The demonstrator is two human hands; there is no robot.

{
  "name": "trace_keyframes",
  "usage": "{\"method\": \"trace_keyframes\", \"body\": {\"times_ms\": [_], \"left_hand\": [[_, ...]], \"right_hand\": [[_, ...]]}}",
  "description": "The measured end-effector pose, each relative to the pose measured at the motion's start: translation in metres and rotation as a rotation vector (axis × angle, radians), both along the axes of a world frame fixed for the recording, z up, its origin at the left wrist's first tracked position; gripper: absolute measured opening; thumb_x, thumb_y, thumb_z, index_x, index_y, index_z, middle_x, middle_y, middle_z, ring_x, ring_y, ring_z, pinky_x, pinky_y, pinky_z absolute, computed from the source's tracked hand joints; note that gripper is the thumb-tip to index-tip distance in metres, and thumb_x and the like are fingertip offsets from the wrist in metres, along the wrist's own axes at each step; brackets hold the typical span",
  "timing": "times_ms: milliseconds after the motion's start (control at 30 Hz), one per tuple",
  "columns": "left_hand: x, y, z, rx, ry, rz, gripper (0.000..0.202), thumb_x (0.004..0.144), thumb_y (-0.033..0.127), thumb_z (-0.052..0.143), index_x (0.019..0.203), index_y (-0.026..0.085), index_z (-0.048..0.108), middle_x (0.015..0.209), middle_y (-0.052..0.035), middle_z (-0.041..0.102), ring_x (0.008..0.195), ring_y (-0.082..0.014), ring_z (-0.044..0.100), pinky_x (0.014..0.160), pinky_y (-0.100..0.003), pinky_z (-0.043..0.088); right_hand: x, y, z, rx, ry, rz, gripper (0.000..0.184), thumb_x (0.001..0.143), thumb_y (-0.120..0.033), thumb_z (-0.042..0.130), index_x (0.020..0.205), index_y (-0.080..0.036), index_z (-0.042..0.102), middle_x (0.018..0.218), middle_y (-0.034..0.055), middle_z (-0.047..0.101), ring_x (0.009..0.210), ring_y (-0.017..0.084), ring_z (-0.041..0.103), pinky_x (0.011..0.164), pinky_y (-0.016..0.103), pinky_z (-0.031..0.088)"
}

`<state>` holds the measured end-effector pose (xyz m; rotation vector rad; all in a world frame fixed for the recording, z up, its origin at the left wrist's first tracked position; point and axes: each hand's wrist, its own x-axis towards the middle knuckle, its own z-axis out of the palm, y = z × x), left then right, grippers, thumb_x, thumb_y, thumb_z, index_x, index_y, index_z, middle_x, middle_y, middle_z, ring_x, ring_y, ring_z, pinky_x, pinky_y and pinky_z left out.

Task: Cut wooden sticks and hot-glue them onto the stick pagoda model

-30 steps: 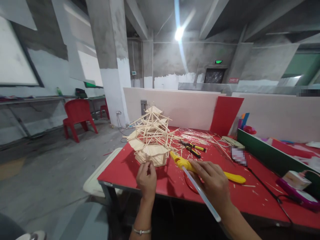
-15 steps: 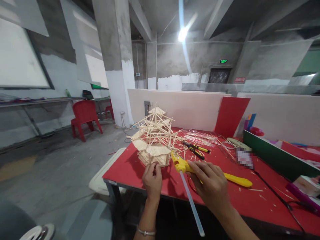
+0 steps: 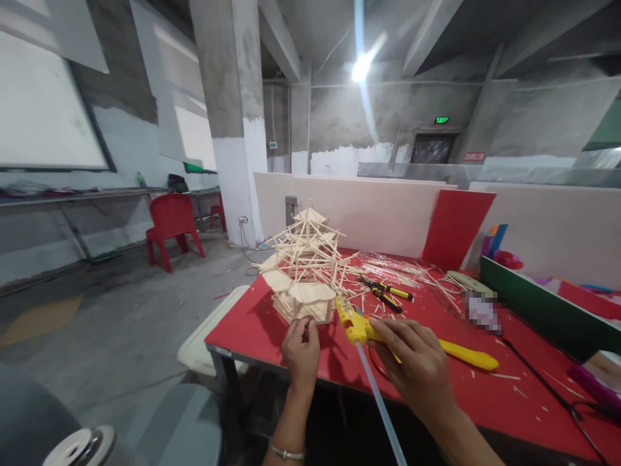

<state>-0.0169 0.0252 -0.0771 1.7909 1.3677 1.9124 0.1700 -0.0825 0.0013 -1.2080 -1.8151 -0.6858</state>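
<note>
A small pagoda-like model (image 3: 306, 272) built of thin wooden sticks stands on the red table (image 3: 252, 327) near its left front corner. My left hand (image 3: 301, 353) is just in front of the model's base, fingers pinched together on a small stick piece. My right hand (image 3: 417, 366) grips a yellow glue gun (image 3: 356, 323), its nozzle pointing at the model's base. A clear glue stick (image 3: 381, 404) trails from the gun's back toward me.
Yellow-handled pliers (image 3: 388, 292) and loose sticks (image 3: 392, 265) lie behind the gun. A black cord (image 3: 538, 382) crosses the table's right side. A green tray (image 3: 543, 304) stands at right, a red chair (image 3: 172, 223) on the floor at left, a pale stool (image 3: 204, 343) beside the table.
The view has shifted so the table sits further right. My left hand has moved closer to the model's base, and the glue gun's nozzle has moved nearer to it.
</note>
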Motion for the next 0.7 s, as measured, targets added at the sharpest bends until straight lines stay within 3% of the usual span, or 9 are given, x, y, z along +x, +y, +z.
{"method": "trace_keyframes", "body": {"times_ms": [167,233,300,400,500,600,700], "left_hand": [[0.0,-0.002,0.0,-0.021,-0.022,-0.003,0.019,0.09,0.027,0.057,0.085,0.018,0.073,0.074,-0.0045,0.07,0.062,-0.0157,0.064,0.061,-0.026,0.05],[0.004,-0.005,0.003,-0.021,-0.024,-0.02,0.02,0.091,0.027,0.057,0.085,0.018,0.074,0.072,-0.0039,0.07,0.061,-0.0152,0.063,0.06,-0.025,0.05],[0.009,-0.008,0.006,-0.02,-0.018,-0.054,0.021,0.092,0.027,0.057,0.086,0.018,0.074,0.073,-0.0039,0.07,0.062,-0.0151,0.064,0.06,-0.025,0.051],[0.019,-0.012,0.009,-0.03,0.0,-0.128,0.021,0.092,0.027,0.056,0.089,0.018,0.074,0.078,-0.005,0.074,0.07,-0.0163,0.068,0.066,-0.025,0.053],[0.029,-0.012,0.011,-0.057,0.01,-0.205,0.022,0.092,0.028,0.056,0.09,0.017,0.075,0.08,-0.0061,0.075,0.073,-0.0175,0.069,0.068,-0.026,0.054],[0.039,-0.009,0.015,-0.089,0.019,-0.28,0.021,0.091,0.029,0.058,0.09,0.016,0.075,0.079,-0.006,0.074,0.069,-0.017,0.067,0.067,-0.026,0.053],[0.045,-0.005,0.016,-0.11,0.032,-0.328,0.021,0.089,0.029,0.06,0.089,0.016,0.076,0.075,-0.0042,0.073,0.062,-0.0152,0.064,0.061,-0.025,0.052]], "right_hand": [[0.023,-0.011,-0.016,-0.119,0.14,0.048,0.029,0.093,-0.027,0.063,0.121,-0.027,0.066,0.104,0.0038,0.074,0.092,0.02,0.066,0.081,0.032,0.048],[0.036,-0.01,-0.021,-0.182,0.337,0.0,0.024,0.093,-0.037,0.059,0.111,-0.025,0.07,0.102,0.0052,0.075,0.09,0.021,0.068,0.078,0.032,0.051],[0.052,-0.007,-0.021,-0.29,0.586,-0.092,0.033,0.091,-0.048,0.057,0.106,-0.023,0.072,0.1,0.0067,0.076,0.09,0.024,0.07,0.076,0.032,0.053],[0.08,-0.005,-0.012,-0.447,0.895,-0.199,0.045,0.084,-0.06,0.059,0.102,-0.022,0.075,0.092,0.0058,0.077,0.089,0.027,0.071,0.074,0.033,0.055],[0.104,-0.003,0.006,-0.49,1.091,-0.176,0.05,0.079,-0.065,0.061,0.095,-0.019,0.076,0.086,0.0063,0.075,0.083,0.025,0.068,0.069,0.03,0.053],[0.122,0.004,0.023,-0.579,1.134,-0.109,0.056,0.074,-0.065,0.067,0.1,-0.017,0.074,0.082,0.0052,0.071,0.069,0.017,0.06,0.058,0.026,0.045],[0.133,0.019,0.03,-0.641,1.116,-0.088,0.059,0.066,-0.059,0.076,0.108,-0.017,0.073,0.08,0.0019,0.068,0.065,0.014,0.055,0.056,0.024,0.04]]}}
